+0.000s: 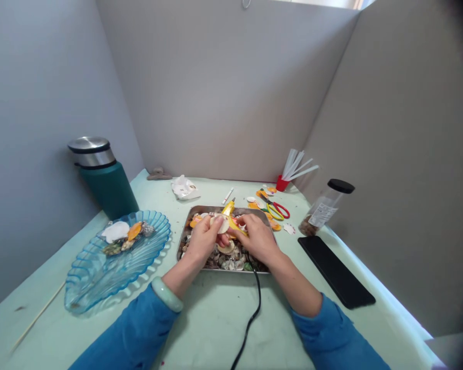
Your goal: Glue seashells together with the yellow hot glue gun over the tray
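Over a metal tray [185, 229] full of small seashells, my left hand [202, 240] pinches a white scallop shell [221, 224]. My right hand [257, 237] grips a yellow glue gun [230, 211]; its body points away from me and lies against the shell. Its black cord [250, 318] runs toward me across the table. Both hands meet above the middle of the tray. A pale green bangle [166, 294] sits on my left wrist.
A blue shell-shaped glass dish [100, 272] with a few shells lies at left, behind it a green flask [107, 181]. At right are scissors [275, 209], a red cup of glue sticks [289, 172], a black-lidded jar [324, 208] and a black flat slab [335, 271]. Grey partition walls enclose the table.
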Tool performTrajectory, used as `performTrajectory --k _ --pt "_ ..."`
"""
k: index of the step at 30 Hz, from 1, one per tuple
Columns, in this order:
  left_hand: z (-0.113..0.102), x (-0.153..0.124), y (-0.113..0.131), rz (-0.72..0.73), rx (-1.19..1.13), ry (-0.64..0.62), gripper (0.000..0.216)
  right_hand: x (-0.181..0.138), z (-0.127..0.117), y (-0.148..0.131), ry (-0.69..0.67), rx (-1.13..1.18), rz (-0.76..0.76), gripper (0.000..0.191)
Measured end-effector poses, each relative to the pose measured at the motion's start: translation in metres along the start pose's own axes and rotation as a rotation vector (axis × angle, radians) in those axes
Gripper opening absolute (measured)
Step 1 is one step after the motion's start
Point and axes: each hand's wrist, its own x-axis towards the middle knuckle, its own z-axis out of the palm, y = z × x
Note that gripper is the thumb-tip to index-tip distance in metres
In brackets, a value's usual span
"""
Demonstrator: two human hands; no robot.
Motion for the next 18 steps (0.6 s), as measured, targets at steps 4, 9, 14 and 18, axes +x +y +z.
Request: performTrajectory --k 4,9,14,18 --pt "-0.0006 0.0006 -0.0003 0.011 0.024 -0.005 0.03 -0.0018 0.0012 -0.0026 -0.09 -0.143 0.035 0.03" --pt "-0.0002 0.0006 0.0021 0.017 0.061 -0.009 0.031 -0.0033 -0.0006 -0.0047 -0.173 -0.175 0.019 0.032" --pt "-0.0007 0.0013 0.001 0.022 0.01 -0.002 0.031 -0.0034 0.0036 -0.0028 -0.114 -0.064 0.017 0.033" --pt "-0.0004 0.0011 0.003 -0.02 -0.101 -0.014 0.032 0.001 0.0041 0.0009 0.089 0.274 0.103 0.036"
